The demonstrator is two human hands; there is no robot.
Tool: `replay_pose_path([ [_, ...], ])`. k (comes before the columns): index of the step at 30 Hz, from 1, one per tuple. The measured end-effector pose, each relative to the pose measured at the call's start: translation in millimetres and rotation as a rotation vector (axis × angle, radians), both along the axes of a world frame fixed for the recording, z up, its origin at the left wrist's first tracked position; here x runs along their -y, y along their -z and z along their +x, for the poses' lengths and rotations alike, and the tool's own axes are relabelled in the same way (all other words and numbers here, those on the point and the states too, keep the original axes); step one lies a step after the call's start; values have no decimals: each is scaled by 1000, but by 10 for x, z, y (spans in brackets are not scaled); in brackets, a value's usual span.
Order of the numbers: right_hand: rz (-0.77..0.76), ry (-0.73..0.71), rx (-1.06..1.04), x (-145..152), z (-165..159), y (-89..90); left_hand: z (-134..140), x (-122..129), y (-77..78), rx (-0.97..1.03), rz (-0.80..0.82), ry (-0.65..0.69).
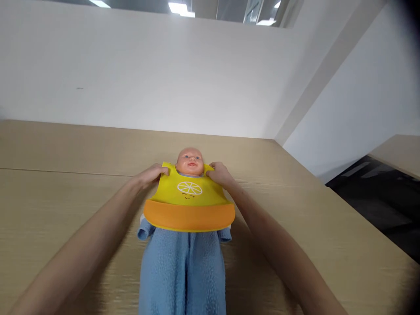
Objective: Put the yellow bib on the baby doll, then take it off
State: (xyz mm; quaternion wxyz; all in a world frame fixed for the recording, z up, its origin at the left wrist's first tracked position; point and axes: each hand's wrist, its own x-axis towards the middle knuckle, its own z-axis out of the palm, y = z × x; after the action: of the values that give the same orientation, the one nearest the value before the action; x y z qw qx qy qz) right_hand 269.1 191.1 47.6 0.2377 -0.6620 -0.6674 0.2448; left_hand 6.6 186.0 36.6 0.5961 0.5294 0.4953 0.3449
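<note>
A baby doll [190, 158] in a light blue fleece suit [182, 267] lies on its back, head toward the wall. Over its chest is a yellow bib [170, 188] with a white citrus slice print and an orange catch pocket [189, 216] along the bottom. My left hand [153, 174] pinches the bib's upper left edge beside the doll's neck. On the other side, my right hand [219, 174] grips the upper right edge, its thumb on top. The bib's neck straps behind the head are hidden.
The doll rests on a wooden table [65, 210] with a seam running across it. A white wall [147, 74] stands along the back edge. Past the table's right edge there is a dark area [370, 205] beside another wooden surface [398, 153].
</note>
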Motion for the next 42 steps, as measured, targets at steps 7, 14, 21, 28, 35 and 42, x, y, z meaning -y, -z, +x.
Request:
replay_pose_path([
  [7, -77, -47, -150, -41, -35, 93, 140, 44, -65, 149, -94, -72],
  [14, -61, -10, -428, -78, -49, 264, 168, 25, 47, 148, -110, -152],
  [21, 3, -125, -561, -93, -65, 375, 306, 43, 46, 207, -133, -318],
  [28, 36, -122, -532, -68, -79, 354, 300, -17, 169, 309, -255, -282],
  [35, -59, -175, -646, -19, -117, 274, 316, 44, 99, 157, -148, -278],
  [42, -159, -257, -829, 18, -168, 175, 321, 116, 65, 155, -37, -254],
])
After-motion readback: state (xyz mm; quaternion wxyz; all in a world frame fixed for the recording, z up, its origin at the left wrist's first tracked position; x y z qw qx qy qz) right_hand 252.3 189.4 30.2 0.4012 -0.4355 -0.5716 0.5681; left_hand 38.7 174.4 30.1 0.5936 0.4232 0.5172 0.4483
